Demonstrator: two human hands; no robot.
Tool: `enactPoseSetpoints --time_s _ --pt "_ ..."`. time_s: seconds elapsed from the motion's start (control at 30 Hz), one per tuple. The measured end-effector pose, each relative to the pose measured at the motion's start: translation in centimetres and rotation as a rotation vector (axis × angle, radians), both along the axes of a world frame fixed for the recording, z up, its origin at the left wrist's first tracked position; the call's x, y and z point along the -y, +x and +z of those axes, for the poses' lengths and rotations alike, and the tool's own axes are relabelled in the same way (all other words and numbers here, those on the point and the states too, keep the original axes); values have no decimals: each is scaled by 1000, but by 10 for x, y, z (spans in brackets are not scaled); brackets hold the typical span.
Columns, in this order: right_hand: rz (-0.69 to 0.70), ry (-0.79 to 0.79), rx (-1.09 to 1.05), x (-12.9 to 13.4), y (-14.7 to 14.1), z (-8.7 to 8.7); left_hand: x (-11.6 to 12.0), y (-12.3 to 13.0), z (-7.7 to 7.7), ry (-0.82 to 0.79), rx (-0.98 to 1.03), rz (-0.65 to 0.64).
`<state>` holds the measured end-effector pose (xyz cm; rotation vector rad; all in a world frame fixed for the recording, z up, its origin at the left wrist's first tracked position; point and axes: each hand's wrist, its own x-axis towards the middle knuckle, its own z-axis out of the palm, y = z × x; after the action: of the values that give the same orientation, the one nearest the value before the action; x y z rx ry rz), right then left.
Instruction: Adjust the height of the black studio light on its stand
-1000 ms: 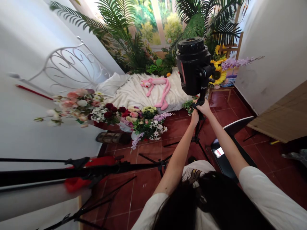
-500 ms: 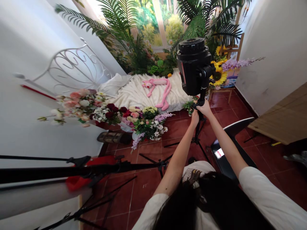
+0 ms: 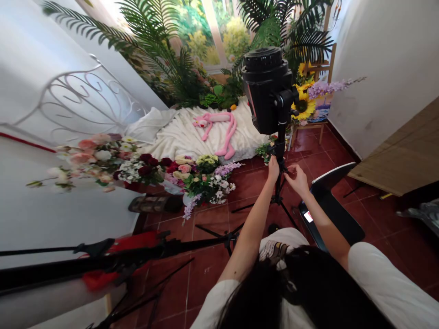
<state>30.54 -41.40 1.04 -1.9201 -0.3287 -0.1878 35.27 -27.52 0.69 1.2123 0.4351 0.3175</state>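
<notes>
A black studio light [image 3: 262, 98] sits on top of a black light stand [image 3: 281, 136] in front of me. My left hand [image 3: 273, 168] is closed round the stand's column below the light. Slightly lower and to the right, my right hand [image 3: 298, 180] pinches at a small dark knob on the column's side, which its fingers partly hide. Below both hands the stand's thin legs [image 3: 289, 214] spread over the floor.
A black chair [image 3: 329, 208] with a phone-like object stands right. Artificial flowers [image 3: 206, 178] lie ahead-left, before a white blanket [image 3: 178, 137] bearing a pink plush toy [image 3: 224, 130]. Another black stand [image 3: 137, 258] crosses the lower left. A wooden board [image 3: 398, 160] is at right.
My right hand has moved down from the column near the light to the knob. My left hand stays on the column. The view has shifted slightly right.
</notes>
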Motion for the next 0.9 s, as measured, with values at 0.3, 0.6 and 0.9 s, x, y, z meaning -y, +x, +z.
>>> enactPoseSetpoints --time_s 0.3,0.6,0.9 --pt "-72 547 -548 -23 14 4 0 -1 7 35 -16 -20" --pt "72 789 -870 -13 12 6 0 0 5 22 10 -15" --pt "-87 192 -184 -14 3 11 0 3 -3 -4 9 -6"
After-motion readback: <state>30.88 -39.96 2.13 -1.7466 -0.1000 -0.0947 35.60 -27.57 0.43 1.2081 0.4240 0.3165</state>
